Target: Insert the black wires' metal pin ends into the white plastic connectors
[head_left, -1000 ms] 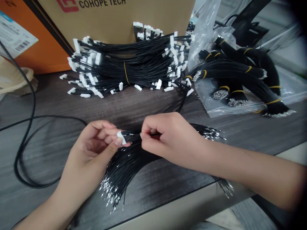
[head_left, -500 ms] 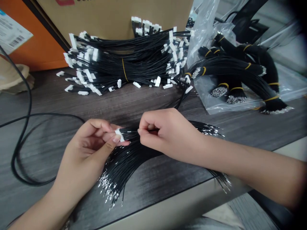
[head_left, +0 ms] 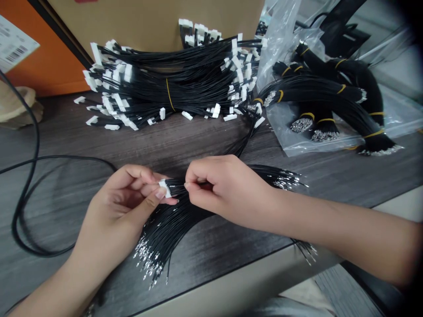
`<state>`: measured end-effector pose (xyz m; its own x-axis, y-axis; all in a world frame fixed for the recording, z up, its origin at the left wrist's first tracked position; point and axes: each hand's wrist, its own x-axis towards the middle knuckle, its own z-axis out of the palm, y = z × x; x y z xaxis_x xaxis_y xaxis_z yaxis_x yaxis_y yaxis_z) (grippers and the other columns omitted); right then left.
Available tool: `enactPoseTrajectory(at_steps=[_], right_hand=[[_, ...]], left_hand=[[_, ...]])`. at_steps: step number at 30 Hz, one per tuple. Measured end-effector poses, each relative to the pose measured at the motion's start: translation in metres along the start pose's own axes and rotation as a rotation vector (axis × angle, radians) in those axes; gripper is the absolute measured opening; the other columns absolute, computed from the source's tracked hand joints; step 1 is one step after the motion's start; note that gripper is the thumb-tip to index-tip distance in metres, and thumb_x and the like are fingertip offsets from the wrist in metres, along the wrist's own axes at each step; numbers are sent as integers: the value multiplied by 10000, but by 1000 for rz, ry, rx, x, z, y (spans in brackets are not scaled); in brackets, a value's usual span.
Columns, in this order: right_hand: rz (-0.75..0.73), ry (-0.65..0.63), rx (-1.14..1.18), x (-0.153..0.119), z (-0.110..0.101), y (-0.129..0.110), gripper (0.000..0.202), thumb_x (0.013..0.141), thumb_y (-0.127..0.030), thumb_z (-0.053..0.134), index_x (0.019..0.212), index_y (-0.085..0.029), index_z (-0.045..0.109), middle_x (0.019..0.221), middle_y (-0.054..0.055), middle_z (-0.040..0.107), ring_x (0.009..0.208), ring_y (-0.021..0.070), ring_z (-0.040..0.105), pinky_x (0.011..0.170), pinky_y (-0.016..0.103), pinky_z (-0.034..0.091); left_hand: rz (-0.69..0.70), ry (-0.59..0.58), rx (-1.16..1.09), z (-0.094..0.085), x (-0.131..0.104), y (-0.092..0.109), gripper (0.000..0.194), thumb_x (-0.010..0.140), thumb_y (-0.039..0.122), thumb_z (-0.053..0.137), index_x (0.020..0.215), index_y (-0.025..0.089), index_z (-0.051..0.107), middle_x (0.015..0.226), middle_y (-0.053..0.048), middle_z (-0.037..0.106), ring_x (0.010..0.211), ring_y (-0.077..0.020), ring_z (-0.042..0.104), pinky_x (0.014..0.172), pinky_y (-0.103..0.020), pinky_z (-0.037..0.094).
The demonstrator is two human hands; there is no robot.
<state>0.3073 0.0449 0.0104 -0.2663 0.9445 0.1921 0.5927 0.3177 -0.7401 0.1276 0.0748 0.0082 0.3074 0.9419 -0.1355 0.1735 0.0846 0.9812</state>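
Note:
Between the thumb and fingers of my left hand (head_left: 122, 211) is a small white connector housing (head_left: 165, 188). Black wires (head_left: 175, 186) run out of its right side toward my right hand (head_left: 221, 187). That hand is closed in a pinch just right of the housing, its fingertips on a thin black wire; the exact grip is partly hidden. Under both hands lies a loose bundle of black wires (head_left: 178, 229) with shiny metal terminals (head_left: 152, 262) at the ends. My right hand and forearm cover part of this bundle.
Behind my hands sits a pile of black cables with white connectors (head_left: 168, 88), against a cardboard box (head_left: 148, 22). Clear plastic bags (head_left: 284, 141) with banded wire bundles (head_left: 350, 105) lie at the back right. A thick black cable (head_left: 23, 198) loops at left. The table edge (head_left: 231, 273) is nearby.
My right hand has moved slightly left, closer to the white connector housing. My left hand keeps its hold on the housing. The whole view has shifted a little.

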Motion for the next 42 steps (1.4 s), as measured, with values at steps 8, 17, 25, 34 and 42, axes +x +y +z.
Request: enactPoseTrajectory(at_steps=[8,17,25,34,42], right_hand=[[-61,23,-209,-2,2,1,160,837,-146,450,685,-160,500,646,-24,452,603,86,386,582,224,309],[-117,19,-305,-1,5,2,172,857,-149,450,712,-145,543,651,-16,457,603,96,389,578,242,304],[-65,-7,-207,-1,5,4,148,834,-129,486,706,-122,561,652,-17,496,605,79,418,596,220,328],[-86,-26,-348,0,9,4,165,838,-131,472,718,-121,584,662,11,542,614,110,454,598,248,342],[-106,-5,-356,-1,9,4,189,850,-148,460,727,-117,600,669,18,559,614,116,466,601,254,357]], left_hand=[[45,-71,89,-4,1,-3,169,765,117,667,788,224,539,775,65,664,653,-52,650,656,-109,517],[-51,-152,-34,-13,6,-12,162,781,134,662,838,225,540,758,72,677,651,-63,656,670,-124,521],[-54,-150,-50,-15,6,-11,134,773,141,670,806,230,576,769,82,680,649,-58,652,670,-124,526],[-5,-145,17,-15,6,-13,132,780,137,655,734,229,573,785,69,691,648,-66,652,667,-125,524],[-17,-139,25,-16,7,-12,123,775,145,660,726,223,578,751,63,696,652,-74,656,675,-147,525]])
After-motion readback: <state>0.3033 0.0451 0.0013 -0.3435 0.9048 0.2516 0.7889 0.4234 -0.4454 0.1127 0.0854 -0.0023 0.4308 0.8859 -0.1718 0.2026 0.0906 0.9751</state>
